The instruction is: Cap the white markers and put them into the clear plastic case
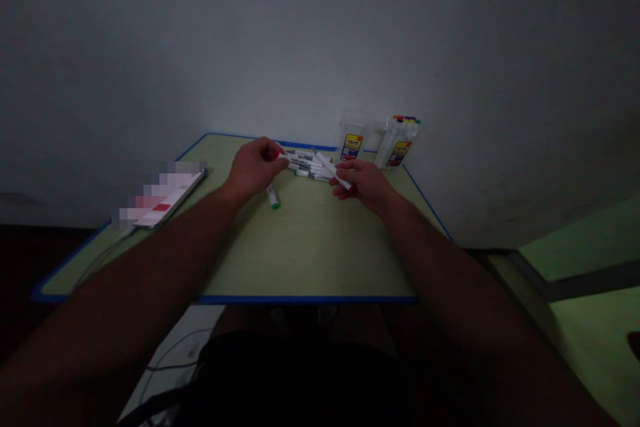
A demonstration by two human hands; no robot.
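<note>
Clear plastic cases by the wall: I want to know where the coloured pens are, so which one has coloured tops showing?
The right-hand case: orange, yellow and green tops show at its upper end. The left case shows none.

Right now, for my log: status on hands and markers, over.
Right hand holding white marker. Left hand pinching something red, too small to tell. Loose markers on table between hands; green-ended marker near left.

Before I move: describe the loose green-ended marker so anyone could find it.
On the blue-edged table, find the person's left hand. Just below it in the picture lies a white marker, its green end toward the near edge. It sits apart from the marker pile, nearer the person.
</note>
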